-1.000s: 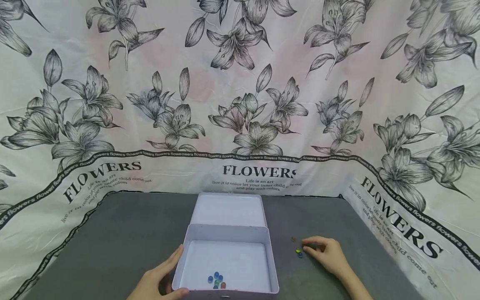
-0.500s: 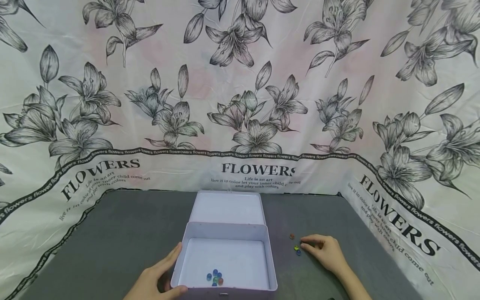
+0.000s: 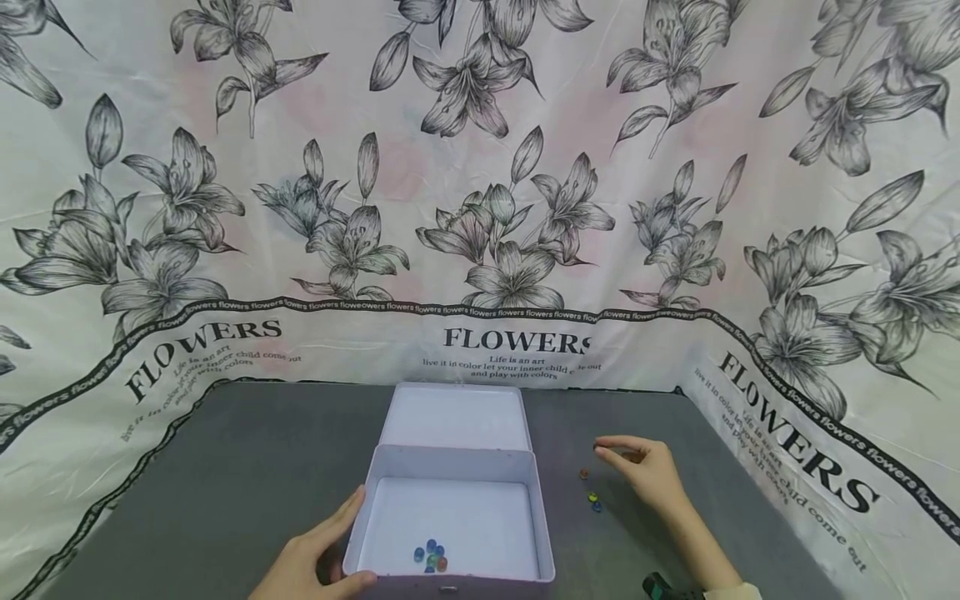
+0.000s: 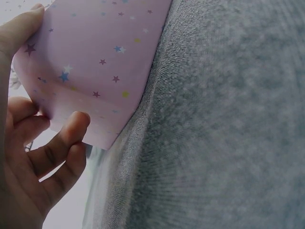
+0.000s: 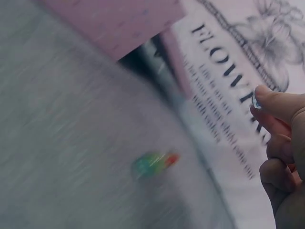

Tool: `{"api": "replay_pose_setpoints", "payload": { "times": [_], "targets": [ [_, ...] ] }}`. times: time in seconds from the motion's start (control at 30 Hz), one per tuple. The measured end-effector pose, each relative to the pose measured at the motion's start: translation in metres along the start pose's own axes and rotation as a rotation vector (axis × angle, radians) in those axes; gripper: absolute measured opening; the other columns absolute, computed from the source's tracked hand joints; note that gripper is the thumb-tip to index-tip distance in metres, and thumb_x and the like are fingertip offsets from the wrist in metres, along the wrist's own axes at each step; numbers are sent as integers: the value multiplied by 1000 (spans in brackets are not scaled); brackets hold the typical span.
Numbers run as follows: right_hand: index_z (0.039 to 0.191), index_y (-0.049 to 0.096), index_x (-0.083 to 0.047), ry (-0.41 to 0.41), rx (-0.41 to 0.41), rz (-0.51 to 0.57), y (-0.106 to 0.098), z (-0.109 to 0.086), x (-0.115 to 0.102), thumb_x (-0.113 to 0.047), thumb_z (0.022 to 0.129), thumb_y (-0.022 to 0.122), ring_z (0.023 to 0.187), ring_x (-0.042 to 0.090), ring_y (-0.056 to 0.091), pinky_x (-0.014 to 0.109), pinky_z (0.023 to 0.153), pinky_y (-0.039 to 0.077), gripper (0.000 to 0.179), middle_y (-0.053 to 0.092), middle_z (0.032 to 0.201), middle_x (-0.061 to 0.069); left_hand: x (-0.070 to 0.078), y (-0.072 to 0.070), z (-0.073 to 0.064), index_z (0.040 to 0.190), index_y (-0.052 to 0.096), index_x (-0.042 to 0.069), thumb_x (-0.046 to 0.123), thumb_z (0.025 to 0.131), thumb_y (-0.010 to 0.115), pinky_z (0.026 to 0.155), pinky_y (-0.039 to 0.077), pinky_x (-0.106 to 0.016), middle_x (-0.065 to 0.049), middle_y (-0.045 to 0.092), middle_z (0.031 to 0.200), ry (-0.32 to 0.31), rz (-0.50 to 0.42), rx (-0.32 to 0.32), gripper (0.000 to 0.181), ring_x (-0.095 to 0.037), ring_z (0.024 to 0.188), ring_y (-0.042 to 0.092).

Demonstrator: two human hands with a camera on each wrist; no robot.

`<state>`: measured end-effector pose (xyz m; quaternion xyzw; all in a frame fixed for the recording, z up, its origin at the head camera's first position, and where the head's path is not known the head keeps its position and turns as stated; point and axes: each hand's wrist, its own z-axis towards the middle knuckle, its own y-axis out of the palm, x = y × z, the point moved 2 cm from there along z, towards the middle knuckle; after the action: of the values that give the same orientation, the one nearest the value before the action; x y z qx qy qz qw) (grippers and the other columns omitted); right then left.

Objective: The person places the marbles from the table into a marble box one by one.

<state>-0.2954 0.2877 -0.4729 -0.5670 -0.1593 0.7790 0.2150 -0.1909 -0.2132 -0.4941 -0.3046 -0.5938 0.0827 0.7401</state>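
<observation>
A pale lilac box (image 3: pixel 465 517) stands with its lid (image 3: pixel 455 417) folded back. Several glass marbles (image 3: pixel 431 552), mostly blue with one reddish, lie inside near its front wall. My left hand (image 3: pixel 311 560) holds the front left corner, thumb at the front rim and fingers along the side. In the left wrist view the star-printed box wall (image 4: pixel 95 62) shows beside the fingers. To the right of the box, my right hand (image 3: pixel 648 471) is raised and pinches a small clear bluish marble (image 5: pixel 256 98) between thumb and index finger.
Three loose marbles lie right of the box on the grey cloth (image 3: pixel 300 450): a reddish one (image 3: pixel 583 473), a yellow-green one (image 3: pixel 592 497) and a blue one (image 3: pixel 597 507). A flower-printed curtain (image 3: pixel 517 250) encloses the table. A dark device (image 3: pixel 657 586) sits by the right forearm.
My right hand has lifted away from beside the loose marbles, moving up and farther back, with a marble between its fingertips. My left hand and the box have stayed in place.
</observation>
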Motion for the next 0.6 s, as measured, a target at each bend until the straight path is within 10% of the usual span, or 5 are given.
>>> {"api": "replay_pose_setpoints", "payload": {
  "times": [0.4,0.6],
  "targets": [
    [116,81,-5,-161,-22,7,-3,42,-66,-20,97,80,63,7,62,30,51,35,24,81,107,14,-1,2,1,166,33,7,44,89,85,63,50,-23,-20,30,170,-8,37,-1,99,-4,92,57],
    [119,81,-7,-167,-74,45,19,53,-88,-20,97,80,80,7,72,28,68,52,26,81,109,12,1,0,0,166,34,9,47,88,85,69,51,-22,-17,31,170,-10,45,10,100,-8,103,57]
  ]
}}
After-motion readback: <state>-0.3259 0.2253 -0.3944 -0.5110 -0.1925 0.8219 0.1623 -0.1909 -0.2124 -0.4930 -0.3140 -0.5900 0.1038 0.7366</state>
